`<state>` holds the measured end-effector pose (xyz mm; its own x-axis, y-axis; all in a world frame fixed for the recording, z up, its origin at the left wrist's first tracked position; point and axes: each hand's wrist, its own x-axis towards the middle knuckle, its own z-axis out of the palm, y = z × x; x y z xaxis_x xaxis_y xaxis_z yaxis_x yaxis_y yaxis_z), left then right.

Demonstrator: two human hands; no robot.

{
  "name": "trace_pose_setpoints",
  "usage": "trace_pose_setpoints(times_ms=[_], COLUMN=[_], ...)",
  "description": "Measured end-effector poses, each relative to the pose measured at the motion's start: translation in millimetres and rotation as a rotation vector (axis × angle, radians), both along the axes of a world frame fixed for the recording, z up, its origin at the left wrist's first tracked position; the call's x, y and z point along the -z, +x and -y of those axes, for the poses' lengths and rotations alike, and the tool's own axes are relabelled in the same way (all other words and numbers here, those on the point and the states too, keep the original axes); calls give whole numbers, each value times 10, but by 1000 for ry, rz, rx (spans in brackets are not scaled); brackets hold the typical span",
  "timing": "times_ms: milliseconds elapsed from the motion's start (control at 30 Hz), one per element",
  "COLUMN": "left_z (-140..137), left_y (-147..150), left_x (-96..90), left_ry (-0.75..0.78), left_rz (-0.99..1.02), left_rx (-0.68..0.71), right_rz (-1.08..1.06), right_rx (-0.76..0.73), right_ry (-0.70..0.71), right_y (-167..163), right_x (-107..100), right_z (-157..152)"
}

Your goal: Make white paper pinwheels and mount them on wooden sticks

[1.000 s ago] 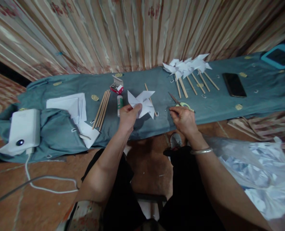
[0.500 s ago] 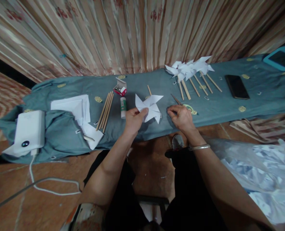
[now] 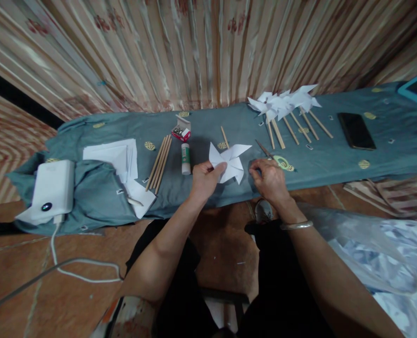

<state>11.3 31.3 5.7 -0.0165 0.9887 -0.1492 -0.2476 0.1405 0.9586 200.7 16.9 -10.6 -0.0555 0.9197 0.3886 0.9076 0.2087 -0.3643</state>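
My left hand [image 3: 208, 179] pinches a white paper pinwheel [image 3: 231, 163] by its near left side, thumb on top. Beyond the pinwheel, a wooden stick [image 3: 224, 136] shows on the cloth; its near end is hidden by the paper. To the right of the pinwheel and apart from it, my right hand [image 3: 269, 177] has its fingers curled and thumb drawn in. Whatever its fingertips may hold is too small to make out. Scissors [image 3: 280, 162] with light green handles lie just behind that hand, partly covered by it.
Left on the cloth-covered table [image 3: 211, 117] are a glue stick [image 3: 185, 159], a small open box of pins [image 3: 181, 129], several sticks [image 3: 159, 164], paper sheets [image 3: 104, 152] and a white power bank [image 3: 55, 190]. Right are finished pinwheels [image 3: 282, 104] and a phone [image 3: 356, 131].
The whole view has shifted slightly, moving the table things rightward in the picture. My left hand still holds the pinwheel, and my right hand stays curled beside it, its fingers a little changed.
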Motion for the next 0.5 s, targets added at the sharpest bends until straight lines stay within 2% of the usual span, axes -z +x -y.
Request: trace_pose_setpoints(times_ms=[167,267,367,433,500], left_z=[2,8,24,40,60], left_y=[21,36,72,110,152], left_x=[33,36,37,38,37], left_ry=[-2,-10,5,13,24], left_rz=[-49,-58,-73,-94,-123], left_rx=[-12,-10,1,14,32], right_rz=[-96,-409,-758,-843,-824], right_rx=[24,79,35,-23,-52], right_ry=[-26,-26,-48,-67,-67], right_y=[4,34,21,-33,-110], right_x=[-42,-74,-102,-118,-130], right_z=[64,115,186,240,286])
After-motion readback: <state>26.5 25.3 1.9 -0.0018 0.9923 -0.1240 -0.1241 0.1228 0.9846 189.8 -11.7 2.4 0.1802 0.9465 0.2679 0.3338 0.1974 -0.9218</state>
